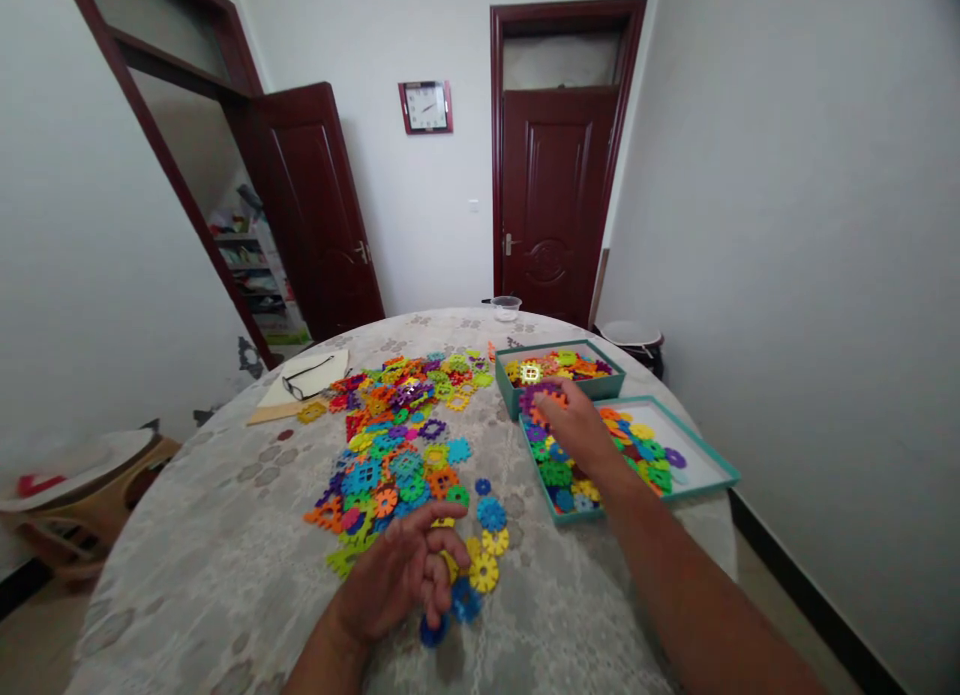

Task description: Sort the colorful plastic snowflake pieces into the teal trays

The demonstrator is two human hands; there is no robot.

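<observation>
Right grip (576, 423): orange piece (541, 409) | left grip (405, 575): half-curled | clock (427, 107): numerals blurred

Right hand (574, 425) grips pieces at box, left hand (405, 575) beside pile

The right hand pinches purple and orange pieces (546, 405) at the near edge of the green box (505, 383), which holds more. A tray (694, 443) of gears sits just beside the box, under the right forearm. The left hand, fingers loosely curled, is beside blue and yellow gears (484, 573); whether it touches any is unclear. A colourful pile (405, 465) covers the table's (225, 515) middle. Glasses (294, 387) lie on paper (331, 371) to the left; a clear bowl (506, 311) stands at the far edge.
</observation>
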